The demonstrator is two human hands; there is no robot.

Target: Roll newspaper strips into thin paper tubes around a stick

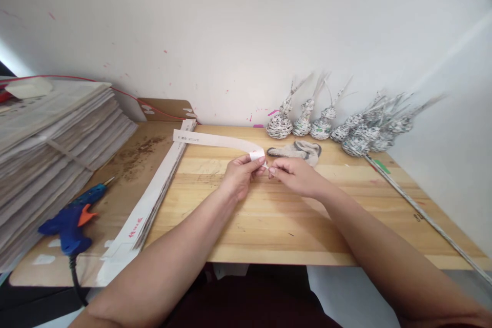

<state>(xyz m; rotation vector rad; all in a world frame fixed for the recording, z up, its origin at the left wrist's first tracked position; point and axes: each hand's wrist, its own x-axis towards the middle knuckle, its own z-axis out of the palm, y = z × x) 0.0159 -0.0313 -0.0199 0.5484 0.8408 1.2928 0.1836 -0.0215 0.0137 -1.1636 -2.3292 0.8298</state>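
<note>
White wall [215, 25] with pink spots [272, 112] rises behind a wood table [246, 230]. Two hands meet over the middle of the table. The left hand [239, 177] grips a white paper strip [219, 140]. Its thumb presses down on the paper, and its fingers are bent in under it. The right hand [295, 177] pinches the thin tip of the strip. Its thumb and first finger are closed on it, and the other fingers curl in. I can't tell if those other fingers touch the paper too. The fingertips of both hands are near each other.

From the left hand, the strip bends over and runs off to the left. Its loose end has small black print and sits over the far end of a stack [161, 179] of strips. Left of the stack, a blue glue gun [71, 220] lies on a brown board [111, 210]. A tall pile of paper [57, 148] is on the far left.

Just past the right hand is a grey glove [300, 152]. Three woven pots [279, 127] stand by the wall. More lie in a heap [357, 136] to the right. A long stick [426, 215] runs from the heap to the near right.
</note>
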